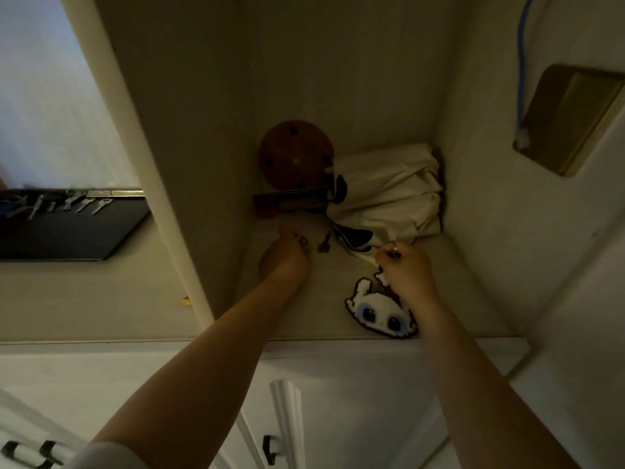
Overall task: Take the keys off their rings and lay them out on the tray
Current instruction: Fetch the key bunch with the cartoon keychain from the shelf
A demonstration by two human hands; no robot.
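Both arms reach into a dim cupboard shelf. My left hand (285,257) is curled, with a small dark metal piece showing at its fingertips, a key or ring that I cannot make out. A loose key (324,243) lies on the shelf just right of it. My right hand (404,270) pinches a metal key ring at its fingertips, beside the white cloth. Under that wrist lies a white pixel-bead rabbit charm (375,308). The black tray (67,228) sits far left on the counter, with several keys (71,203) in a row along its back edge.
At the back of the shelf stand a round wooden disc (296,159) with holes, a dark flat box (287,201) and a bundled white cloth bag (389,191). A cupboard side panel (162,184) separates shelf and tray. A blue cable (522,62) hangs at right. Cabinet doors are below.
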